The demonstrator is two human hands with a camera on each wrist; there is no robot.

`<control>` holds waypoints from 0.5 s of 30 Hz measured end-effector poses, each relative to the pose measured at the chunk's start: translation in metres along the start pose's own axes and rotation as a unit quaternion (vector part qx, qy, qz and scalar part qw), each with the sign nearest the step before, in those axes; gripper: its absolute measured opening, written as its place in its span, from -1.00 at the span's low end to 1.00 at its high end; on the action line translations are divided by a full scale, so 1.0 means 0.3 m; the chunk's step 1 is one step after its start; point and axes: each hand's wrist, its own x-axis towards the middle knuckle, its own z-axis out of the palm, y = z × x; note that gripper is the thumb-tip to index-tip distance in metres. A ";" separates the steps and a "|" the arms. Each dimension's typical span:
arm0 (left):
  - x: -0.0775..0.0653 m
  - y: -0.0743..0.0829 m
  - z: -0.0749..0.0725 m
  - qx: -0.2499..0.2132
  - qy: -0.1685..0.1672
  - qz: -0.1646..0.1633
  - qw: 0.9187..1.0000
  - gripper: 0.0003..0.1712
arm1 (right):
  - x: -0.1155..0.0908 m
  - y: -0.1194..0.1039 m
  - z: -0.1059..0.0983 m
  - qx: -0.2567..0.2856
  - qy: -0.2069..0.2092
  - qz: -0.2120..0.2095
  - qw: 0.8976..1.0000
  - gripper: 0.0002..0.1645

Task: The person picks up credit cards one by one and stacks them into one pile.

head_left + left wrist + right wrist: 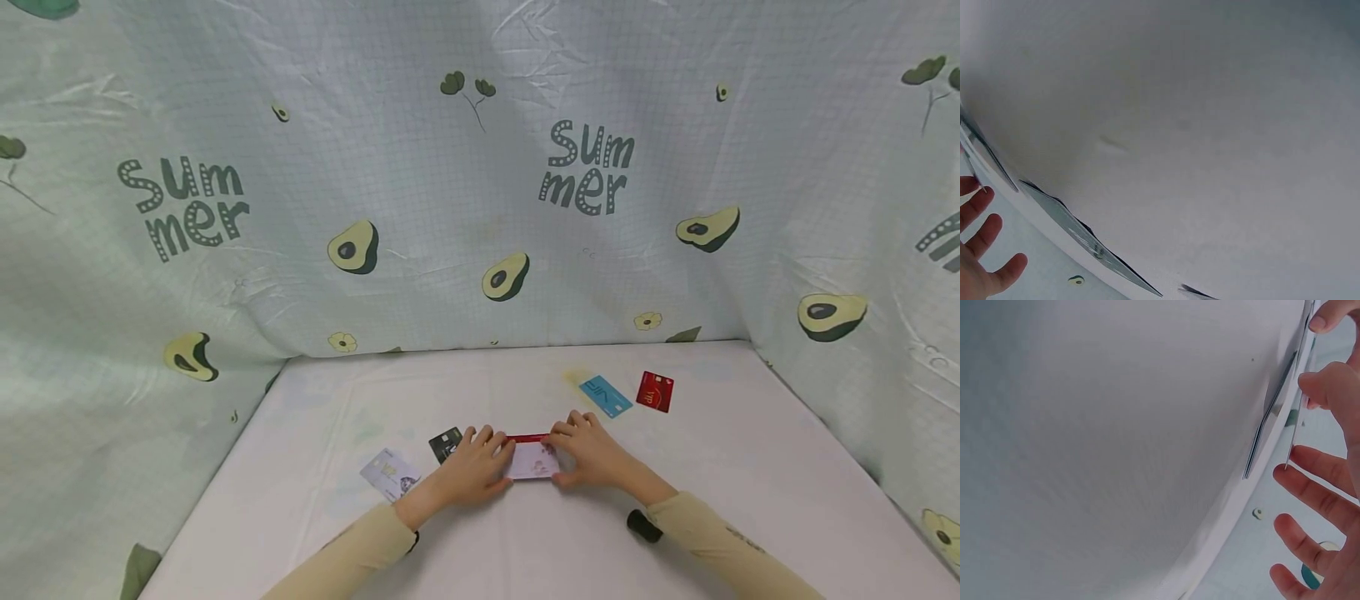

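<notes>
Both hands hold a pale pinkish-white card (533, 463) between them in the head view, with a red strip (527, 437) showing along its far edge. My left hand (474, 468) pinches the left end, thumb at the near side and fingers at the far side. On the right end, my right hand (594, 454) has the same grip. The right wrist view shows the card edge-on as a thin line, with the thumb (1319, 381) on one side and fingertips (1286, 477) at its lower end. Only fingers of my left hand (985, 250) show in the left wrist view.
Left of the hands lie a black card (444, 443), partly behind the left hand, and a silvery card (384, 471). Beyond the right hand are a blue card (606, 396) and a red VIP card (655, 392). A small black object (643, 527) is beside the right sleeve.
</notes>
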 end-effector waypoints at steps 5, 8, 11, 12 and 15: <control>0.012 -0.010 0.014 0.004 0.001 -0.005 1.000 -0.42 | 0.011 0.014 0.011 -0.003 -0.005 0.007 1.000 -0.40; 0.018 -0.014 0.014 0.001 -0.003 -0.010 1.000 -0.43 | 0.016 0.024 0.020 -0.009 -0.003 0.006 1.000 -0.41; 0.022 -0.018 0.015 -0.009 0.001 -0.014 1.000 -0.44 | 0.022 0.033 0.025 -0.016 0.001 0.004 1.000 -0.42; 0.024 -0.019 0.016 -0.011 0.003 -0.015 1.000 -0.44 | 0.024 0.034 0.026 -0.018 0.000 0.006 1.000 -0.43; 0.028 -0.021 0.019 -0.020 0.009 -0.019 1.000 -0.45 | 0.029 0.037 0.023 -0.017 -0.006 0.009 1.000 -0.43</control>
